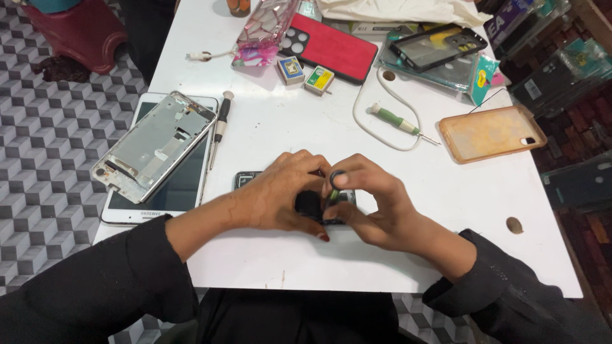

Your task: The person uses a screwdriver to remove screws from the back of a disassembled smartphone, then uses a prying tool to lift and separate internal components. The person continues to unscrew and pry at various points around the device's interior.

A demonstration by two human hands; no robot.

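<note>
From the head view, both hands meet over the near middle of the white worktop [268, 127]. The left hand [280, 197] lies curled, fingers bent down and pressed onto a dark opened phone [245, 179], whose corner shows just beyond the knuckles; most of it is hidden beneath the two hands. The right hand [376, 207] touches the left at the fingertips, and its thumb and forefinger pinch a small green-handled screwdriver [334, 189] with a dark cap, held nearly upright over the phone between the two hands. Its tip is hidden, so I cannot tell where it meets the phone.

Well to the outer side of the left hand lies a white tablet [159, 191] with a bare silver phone frame [153, 146] resting askew on top of it. Just beside the tablet, between it and the left hand, lies a slim black screwdriver [220, 127]. Beyond the right hand lies a second green-handled screwdriver [398, 121], ringed by a loop of white cable [363, 121]. Further to the right hand's outer side rests an orange-brown phone case [491, 132]. At the far edge, beyond both hands, are a red phone cover [331, 48], two small boxes [305, 74] and a clear black-edged case [437, 46].
</note>
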